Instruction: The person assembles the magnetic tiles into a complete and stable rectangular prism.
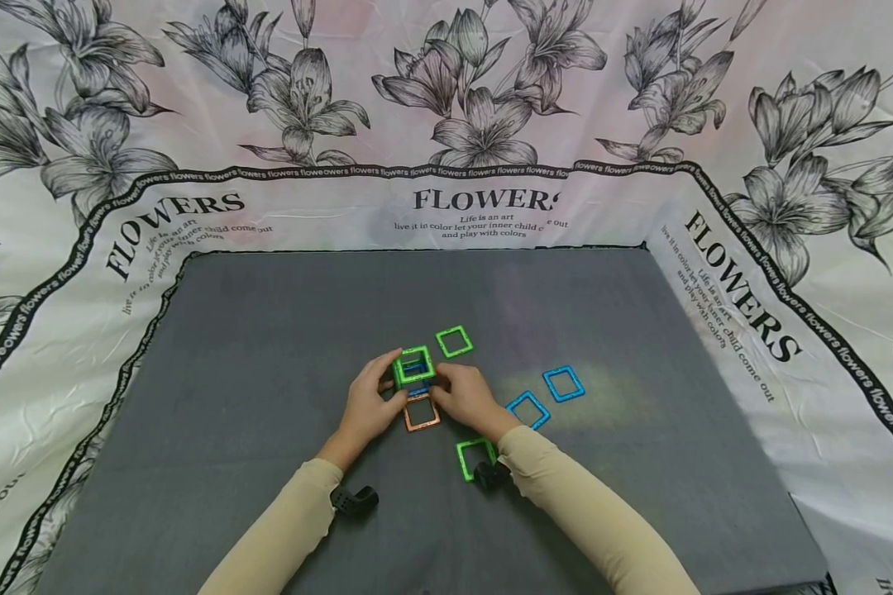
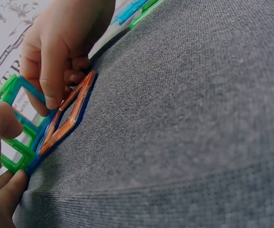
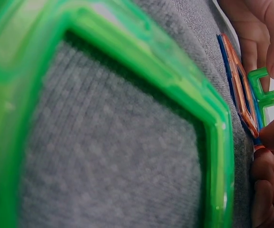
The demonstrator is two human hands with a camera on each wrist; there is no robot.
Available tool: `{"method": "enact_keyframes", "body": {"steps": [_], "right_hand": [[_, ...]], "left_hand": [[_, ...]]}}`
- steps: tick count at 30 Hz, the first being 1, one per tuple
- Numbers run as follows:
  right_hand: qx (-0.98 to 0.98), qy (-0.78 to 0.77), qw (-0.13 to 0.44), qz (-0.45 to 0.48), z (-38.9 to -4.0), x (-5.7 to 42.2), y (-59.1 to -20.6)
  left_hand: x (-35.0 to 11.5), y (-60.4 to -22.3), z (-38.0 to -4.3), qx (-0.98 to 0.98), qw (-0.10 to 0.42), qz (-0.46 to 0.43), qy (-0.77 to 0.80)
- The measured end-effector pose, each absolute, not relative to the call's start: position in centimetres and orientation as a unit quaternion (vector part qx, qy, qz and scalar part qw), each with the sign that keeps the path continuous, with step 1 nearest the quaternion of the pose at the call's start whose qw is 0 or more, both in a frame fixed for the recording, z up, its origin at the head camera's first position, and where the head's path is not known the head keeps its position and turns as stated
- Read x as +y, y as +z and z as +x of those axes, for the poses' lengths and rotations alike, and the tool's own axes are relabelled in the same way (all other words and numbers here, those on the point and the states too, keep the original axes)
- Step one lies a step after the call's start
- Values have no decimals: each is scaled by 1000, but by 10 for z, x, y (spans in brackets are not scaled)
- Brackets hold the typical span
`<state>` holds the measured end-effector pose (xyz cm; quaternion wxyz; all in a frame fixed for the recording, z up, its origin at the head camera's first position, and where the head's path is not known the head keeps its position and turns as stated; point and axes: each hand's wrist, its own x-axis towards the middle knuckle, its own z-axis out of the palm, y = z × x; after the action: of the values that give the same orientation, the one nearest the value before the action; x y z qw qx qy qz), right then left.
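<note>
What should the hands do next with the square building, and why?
Maybe the right hand could let go and pick up the loose green square. The left hand has hold of the building, so it may stay steady, and that loose square lies flat close by, just to the right of its top.

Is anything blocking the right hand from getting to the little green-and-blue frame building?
Nothing visible blocks it. The right hand is already at the frame building, its fingers on the right side, while the left hand holds the other side. The orange square lies on the person's side, not in between.
</note>
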<state>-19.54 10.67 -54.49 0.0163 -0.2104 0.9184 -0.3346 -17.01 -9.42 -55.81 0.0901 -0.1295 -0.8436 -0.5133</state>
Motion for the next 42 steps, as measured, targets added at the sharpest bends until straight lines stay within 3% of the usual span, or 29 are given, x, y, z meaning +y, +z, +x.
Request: {"method": "enact_keyframes", "body": {"steps": [23, 38, 42], "right_hand": [[922, -294, -1, -250, -193, 107, -541], [922, -303, 11, -242, -193, 106, -538], [922, -304, 16, -241, -194, 106, -538]], "left_hand": [[-95, -559, -169, -838, 92, -128, -522], [-90, -554, -170, -883, 149, -147, -421], [-91, -553, -171, -869, 141, -149, -450]]}}
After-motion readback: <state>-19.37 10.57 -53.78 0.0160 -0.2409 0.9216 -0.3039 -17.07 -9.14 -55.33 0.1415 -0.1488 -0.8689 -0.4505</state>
